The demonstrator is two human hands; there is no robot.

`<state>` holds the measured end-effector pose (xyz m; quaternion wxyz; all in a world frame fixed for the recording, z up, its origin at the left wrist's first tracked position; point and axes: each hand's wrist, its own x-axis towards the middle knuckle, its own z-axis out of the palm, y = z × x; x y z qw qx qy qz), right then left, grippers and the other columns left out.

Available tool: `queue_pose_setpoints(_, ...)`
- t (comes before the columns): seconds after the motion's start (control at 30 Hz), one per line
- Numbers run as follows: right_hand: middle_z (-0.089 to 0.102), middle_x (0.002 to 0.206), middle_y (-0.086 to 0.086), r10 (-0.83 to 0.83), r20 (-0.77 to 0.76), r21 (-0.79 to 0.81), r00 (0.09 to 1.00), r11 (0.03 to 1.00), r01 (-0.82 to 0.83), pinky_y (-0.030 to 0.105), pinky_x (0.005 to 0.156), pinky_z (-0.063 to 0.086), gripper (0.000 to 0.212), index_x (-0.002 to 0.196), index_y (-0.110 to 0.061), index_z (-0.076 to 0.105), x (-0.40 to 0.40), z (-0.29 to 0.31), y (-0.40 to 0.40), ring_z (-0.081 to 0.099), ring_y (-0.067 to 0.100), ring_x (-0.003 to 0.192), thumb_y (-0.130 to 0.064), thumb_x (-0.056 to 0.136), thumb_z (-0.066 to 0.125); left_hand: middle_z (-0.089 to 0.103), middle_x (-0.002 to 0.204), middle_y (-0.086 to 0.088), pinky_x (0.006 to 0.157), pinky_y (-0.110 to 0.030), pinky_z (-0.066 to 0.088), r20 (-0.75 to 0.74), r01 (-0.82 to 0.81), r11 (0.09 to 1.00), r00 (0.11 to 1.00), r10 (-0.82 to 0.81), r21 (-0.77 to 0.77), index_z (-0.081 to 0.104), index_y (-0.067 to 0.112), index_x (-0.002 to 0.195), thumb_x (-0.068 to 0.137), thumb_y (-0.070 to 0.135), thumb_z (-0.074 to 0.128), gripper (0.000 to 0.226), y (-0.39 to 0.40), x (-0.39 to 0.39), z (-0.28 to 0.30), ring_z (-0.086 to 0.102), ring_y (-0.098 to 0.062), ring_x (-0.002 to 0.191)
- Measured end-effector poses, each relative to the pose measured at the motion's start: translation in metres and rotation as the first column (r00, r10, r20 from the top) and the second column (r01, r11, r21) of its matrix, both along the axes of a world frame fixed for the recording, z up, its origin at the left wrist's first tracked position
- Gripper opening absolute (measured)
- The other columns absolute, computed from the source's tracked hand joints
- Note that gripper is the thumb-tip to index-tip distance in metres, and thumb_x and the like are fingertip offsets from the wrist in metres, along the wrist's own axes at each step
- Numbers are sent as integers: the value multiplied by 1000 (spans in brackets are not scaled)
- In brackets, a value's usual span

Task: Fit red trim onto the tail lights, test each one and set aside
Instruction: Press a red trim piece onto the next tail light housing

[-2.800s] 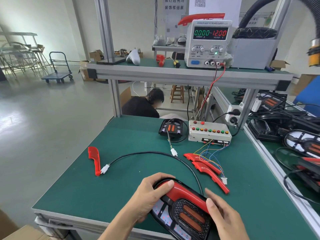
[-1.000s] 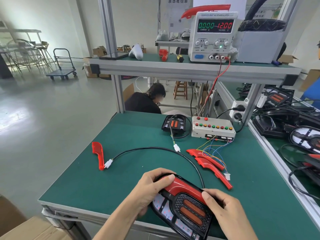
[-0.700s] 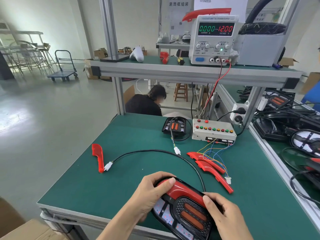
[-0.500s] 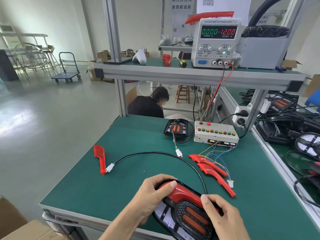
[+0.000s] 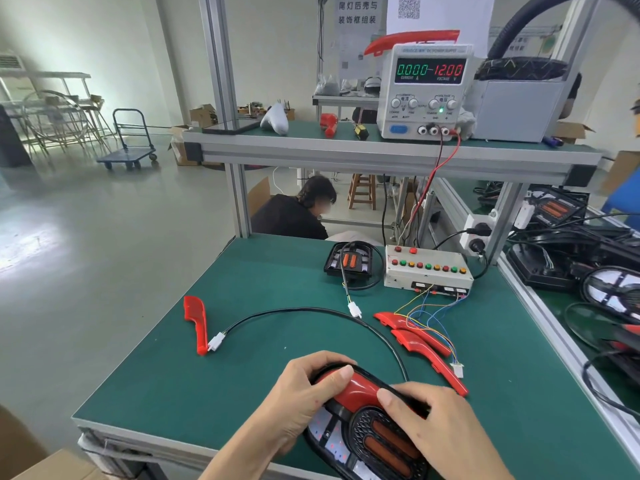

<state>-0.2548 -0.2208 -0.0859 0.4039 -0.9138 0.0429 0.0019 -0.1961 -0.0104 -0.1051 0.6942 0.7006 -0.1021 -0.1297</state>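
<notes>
I've got the tail light [image 5: 367, 434] at the near edge of the green bench [image 5: 242, 375], both hands on it. Left hand [image 5: 301, 400] wraps its upper-left end, thumb pressing the red trim [image 5: 360, 389]. Right hand [image 5: 440, 431] curls over the right side, fingertip on the trim too. Spare trims [image 5: 420, 344] lie just right, w/ another [image 5: 195, 322] well left, nr the cable connector [image 5: 216, 341].

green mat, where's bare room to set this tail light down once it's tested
Bare patches: the near-left corner, between the lone red trim piece and the left hand; and the far-left stretch beyond the black cable. Crowded on the right: two red trims, the loose wires and the switch box.
</notes>
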Motion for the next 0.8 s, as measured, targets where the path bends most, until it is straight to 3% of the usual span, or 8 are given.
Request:
queue_pose_setpoints(0.07, 70, 82, -28, 52, 14, -73, 999, 996, -51, 17, 73, 51, 49, 94, -53, 70, 7, 2, 6, 64, -8, 80, -89, 72, 46, 77, 106, -3, 87, -26, 55, 29, 7, 1000, 1000, -8, 22, 78, 24, 106, 81, 50, 77, 35, -2, 0, 3, 72, -20, 102)
queue_pose_setpoints(0.13, 69, 76, -14, 71, 24, -93, 997, 993, -68, 21, 65, 47, 59, 90, -43, 70, 14, 2, 13, 61, 2, 69, -92, 70, 44, 77, 106, 0, 88, -25, 55, 57, 5, 999, 998, -8, 52, 77, 27, 106, 83, 52, 75, 34, -1, -1, 5, 72, -17, 102)
queue_pose_setpoints(0.27, 71, 76, -10, 81, 3, 19, 997, 997, -81, 24, 68, 50, 50, 94, -48, 73, 18, -1, 13, 61, 1, 65, -88, 71, 53, 76, 110, 1, 92, -26, 54, -8, 40, 998, 999, -39, 56, 74, 29, 113, 83, 58, 70, 42, 5, 0, 10, 71, -15, 105)
queue_pose_setpoints(0.37, 74, 81, -20, 96, 16, 80, 995, 992, -97, 21, 74, 54, 38, 96, -59, 72, 16, -1, 11, 67, -5, 75, -85, 73, 56, 77, 109, -1, 89, -24, 54, -55, 64, 995, 997, -60, 74, 73, 21, 114, 78, 60, 74, 52, 6, 3, 14, 72, -14, 101)
queue_pose_setpoints(0.47, 74, 82, -19, 92, 21, 73, 996, 993, -93, 22, 74, 54, 30, 96, -59, 71, 16, 0, 10, 66, -3, 75, -80, 78, 59, 76, 99, -12, 86, -34, 56, -127, 113, 993, 986, -108, 32, 73, 6, 106, 82, 51, 76, 51, 5, 4, 17, 70, -21, 89)
queue_pose_setpoints(0.67, 72, 81, -17, 90, 30, 10, 996, 996, -90, 29, 75, 54, 55, 98, -44, 69, 17, -1, 11, 65, 3, 75, -89, 74, 46, 71, 87, -7, 79, -32, 52, -106, 98, 995, 990, -97, 2, 72, -1, 101, 81, 44, 77, 49, 1, 2, 20, 65, -18, 81)
queue_pose_setpoints(0.8, 73, 79, -12, 141, 37, 63, 989, 988, -143, 33, 74, 55, 55, 98, -44, 73, 18, 0, 9, 65, 3, 71, -89, 78, 49, 72, 89, -9, 80, -32, 52, -89, 93, 996, 992, -92, 5, 71, -1, 102, 81, 45, 76, 51, 1, 1, 21, 65, -19, 82)
